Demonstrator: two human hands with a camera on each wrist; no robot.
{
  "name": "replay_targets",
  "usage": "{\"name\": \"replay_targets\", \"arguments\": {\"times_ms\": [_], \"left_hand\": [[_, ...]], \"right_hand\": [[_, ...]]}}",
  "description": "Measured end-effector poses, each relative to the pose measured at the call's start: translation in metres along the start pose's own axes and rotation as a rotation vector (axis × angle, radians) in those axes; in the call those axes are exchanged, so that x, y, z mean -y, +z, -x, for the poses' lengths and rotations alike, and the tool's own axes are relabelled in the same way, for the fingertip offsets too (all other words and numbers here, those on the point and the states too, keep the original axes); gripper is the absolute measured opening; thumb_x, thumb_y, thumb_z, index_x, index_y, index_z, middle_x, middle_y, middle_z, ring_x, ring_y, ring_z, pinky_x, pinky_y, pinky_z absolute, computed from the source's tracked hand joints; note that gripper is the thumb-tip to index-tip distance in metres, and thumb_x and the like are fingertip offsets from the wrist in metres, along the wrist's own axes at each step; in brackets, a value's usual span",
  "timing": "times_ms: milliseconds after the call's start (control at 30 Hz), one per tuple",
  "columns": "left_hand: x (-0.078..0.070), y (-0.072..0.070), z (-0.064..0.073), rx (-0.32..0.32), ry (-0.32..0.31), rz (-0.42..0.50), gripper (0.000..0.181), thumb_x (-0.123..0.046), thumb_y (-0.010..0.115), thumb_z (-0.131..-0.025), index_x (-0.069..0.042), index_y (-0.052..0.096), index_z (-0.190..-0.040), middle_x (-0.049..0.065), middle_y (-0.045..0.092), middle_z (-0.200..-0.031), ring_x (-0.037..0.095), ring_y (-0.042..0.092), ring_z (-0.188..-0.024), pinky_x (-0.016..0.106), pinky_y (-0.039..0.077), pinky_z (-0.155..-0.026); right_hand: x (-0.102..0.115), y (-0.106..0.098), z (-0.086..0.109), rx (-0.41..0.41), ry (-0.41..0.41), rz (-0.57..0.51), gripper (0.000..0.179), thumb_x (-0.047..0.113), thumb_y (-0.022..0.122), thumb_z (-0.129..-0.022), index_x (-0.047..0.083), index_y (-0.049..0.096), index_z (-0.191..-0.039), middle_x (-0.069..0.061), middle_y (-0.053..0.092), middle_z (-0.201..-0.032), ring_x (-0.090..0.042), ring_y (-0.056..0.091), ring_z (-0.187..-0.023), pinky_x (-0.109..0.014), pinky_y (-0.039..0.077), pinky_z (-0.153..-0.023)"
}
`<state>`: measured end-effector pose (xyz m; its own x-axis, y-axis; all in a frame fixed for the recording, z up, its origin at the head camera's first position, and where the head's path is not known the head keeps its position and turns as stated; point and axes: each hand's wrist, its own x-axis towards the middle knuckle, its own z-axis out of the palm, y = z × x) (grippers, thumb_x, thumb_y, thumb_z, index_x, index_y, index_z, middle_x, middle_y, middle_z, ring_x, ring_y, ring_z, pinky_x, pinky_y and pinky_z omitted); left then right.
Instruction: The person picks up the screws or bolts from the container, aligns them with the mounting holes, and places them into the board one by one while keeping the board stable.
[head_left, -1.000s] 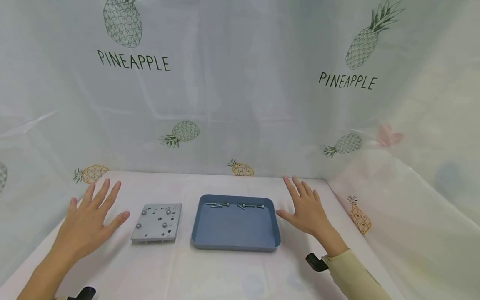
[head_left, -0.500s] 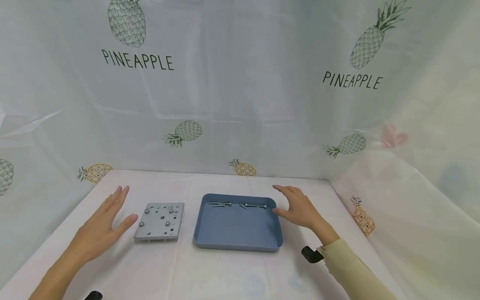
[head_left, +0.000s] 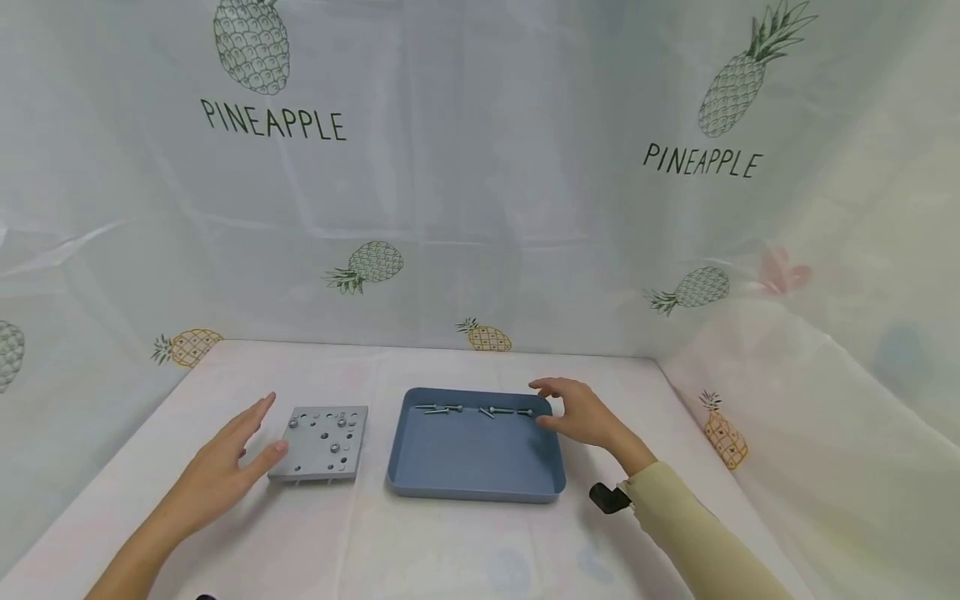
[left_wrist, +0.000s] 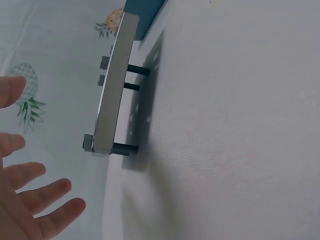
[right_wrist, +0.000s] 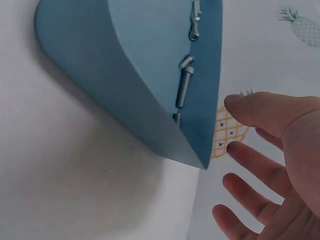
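Observation:
A grey metal plate (head_left: 315,458) with drilled holes lies at the left of the table; in the left wrist view the plate (left_wrist: 116,82) is propped off the surface by bolts (left_wrist: 126,148) passing through it. My left hand (head_left: 213,479) is at the plate's left edge, fingers extended and holding nothing. Right of the plate sits a blue tray (head_left: 476,492), with several bolts (head_left: 501,410) lying along its far side. Over the tray's far right corner hovers my right hand (head_left: 585,412), fingers loosely bent and nothing between them. The right wrist view shows the bolts (right_wrist: 185,86) close to that hand.
A pale cloth covers the table (head_left: 420,550). Behind it hangs a curtain (head_left: 480,167) printed with pineapples, which also runs along the right side. A black wrist strap piece (head_left: 609,498) sticks out beneath the right sleeve.
My left hand has moved right and closer to the plate. My right hand has shifted left over the tray's corner, its fingers bending from spread. Plate, tray and bolts stay in place.

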<state>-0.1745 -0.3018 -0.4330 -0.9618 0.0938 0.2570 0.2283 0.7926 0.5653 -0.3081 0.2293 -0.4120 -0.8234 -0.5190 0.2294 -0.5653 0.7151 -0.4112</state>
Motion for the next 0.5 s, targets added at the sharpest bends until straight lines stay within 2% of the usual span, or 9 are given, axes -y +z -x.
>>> {"name": "replay_targets", "arguments": {"times_ms": [100, 233, 367, 500], "left_hand": [[0.001, 0.003, 0.001, 0.000, -0.003, 0.012, 0.081, -0.041, 0.063, -0.108, -0.012, 0.022, -0.171, 0.031, 0.034, -0.165, 0.054, 0.050, -0.137, 0.066, 0.049, -0.101], [0.002, 0.006, 0.003, 0.012, -0.029, 0.034, 0.080, -0.042, 0.062, -0.108, -0.009, 0.024, -0.170, 0.033, 0.036, -0.163, 0.055, 0.052, -0.136, 0.064, 0.051, -0.100], [0.003, 0.009, 0.005, 0.046, -0.083, 0.071, 0.080, -0.045, 0.061, -0.108, -0.009, 0.024, -0.170, 0.035, 0.034, -0.163, 0.057, 0.051, -0.136, 0.063, 0.052, -0.099], [0.005, 0.011, 0.007, 0.083, -0.148, 0.113, 0.083, -0.049, 0.061, -0.107, -0.010, 0.023, -0.170, 0.035, 0.033, -0.164, 0.056, 0.051, -0.137, 0.064, 0.052, -0.098]], "right_hand": [[-0.003, 0.005, -0.003, 0.008, 0.024, 0.014, 0.053, 0.010, 0.083, -0.091, 0.002, 0.065, -0.140, -0.015, 0.074, -0.125, -0.037, 0.066, -0.120, -0.060, 0.050, -0.102], [-0.005, 0.010, -0.005, 0.016, 0.029, 0.008, 0.047, 0.006, 0.083, -0.090, 0.000, 0.068, -0.135, -0.017, 0.074, -0.124, -0.037, 0.067, -0.118, -0.060, 0.050, -0.102], [-0.007, 0.014, -0.006, 0.022, 0.019, 0.012, 0.044, 0.005, 0.082, -0.090, -0.002, 0.069, -0.131, -0.018, 0.075, -0.121, -0.037, 0.069, -0.115, -0.060, 0.051, -0.100], [-0.009, 0.019, -0.008, 0.033, 0.044, 0.031, 0.044, 0.007, 0.082, -0.090, -0.001, 0.070, -0.131, -0.016, 0.075, -0.121, -0.035, 0.069, -0.115, -0.057, 0.052, -0.101]]}}
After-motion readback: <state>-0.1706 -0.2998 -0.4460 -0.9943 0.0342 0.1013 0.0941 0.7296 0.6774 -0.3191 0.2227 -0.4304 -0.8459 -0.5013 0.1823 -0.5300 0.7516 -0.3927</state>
